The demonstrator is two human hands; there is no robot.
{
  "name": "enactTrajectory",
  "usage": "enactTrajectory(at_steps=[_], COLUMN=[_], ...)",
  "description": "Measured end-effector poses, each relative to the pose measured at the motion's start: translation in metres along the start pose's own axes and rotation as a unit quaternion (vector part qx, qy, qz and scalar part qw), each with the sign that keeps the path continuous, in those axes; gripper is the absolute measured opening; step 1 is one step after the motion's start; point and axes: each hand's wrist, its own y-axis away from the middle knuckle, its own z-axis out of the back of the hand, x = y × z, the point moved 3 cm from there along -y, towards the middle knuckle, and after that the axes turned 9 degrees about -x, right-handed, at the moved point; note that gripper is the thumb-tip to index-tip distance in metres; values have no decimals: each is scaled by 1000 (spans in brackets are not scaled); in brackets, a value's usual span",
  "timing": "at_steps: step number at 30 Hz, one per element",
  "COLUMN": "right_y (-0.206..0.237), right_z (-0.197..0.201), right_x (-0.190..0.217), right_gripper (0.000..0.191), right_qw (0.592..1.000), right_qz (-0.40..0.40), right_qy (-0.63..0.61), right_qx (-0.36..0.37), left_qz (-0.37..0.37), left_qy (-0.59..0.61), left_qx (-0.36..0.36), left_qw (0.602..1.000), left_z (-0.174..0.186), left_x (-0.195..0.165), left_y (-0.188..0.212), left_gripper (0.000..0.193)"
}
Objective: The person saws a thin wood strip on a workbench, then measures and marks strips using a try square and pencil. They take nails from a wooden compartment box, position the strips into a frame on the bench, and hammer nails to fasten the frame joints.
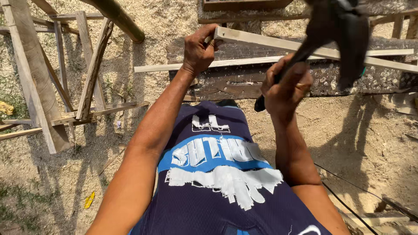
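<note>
We held a pale wooden slat [305, 48] at its end, hammer [335, 35] raised.

From the head view, our left hand [198, 50] clamped the slat's left end; its long axis ran rightward across the dark plank [244, 82], under our right hand [285, 85], fingers closed on the handle; sawdust ground [370, 143] lay beyond.

pale wood strip [278, 42] — end gripped, blurred black hammer [335, 32] raised

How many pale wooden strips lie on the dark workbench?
2: one strip gripped at its end by the left hand, a thinner strip beneath it. The hammer may hide more.
</note>
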Motion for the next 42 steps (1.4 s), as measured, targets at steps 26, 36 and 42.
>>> enactTrajectory(at_steps=[26,36,42], right_y=[-1,-1,0], right_z=[-7,4,-13], right_x=[-34,-25,-56], right_gripper=[63,62,63], right_qw=[985,991,946], right_qz=[-27,-67,-144], right_qy=[149,84,255], right_qx=[79,84,139], left_qz=[-21,-24,35], left_qy=[1,-6,-2], left_qx=[-8,-3,22], left_qw=[1000,1000,999], left_z=[1,-4,0], left_x=[-1,-3,-4], left_y=[1,3,-1], left_gripper=[29,25,29])
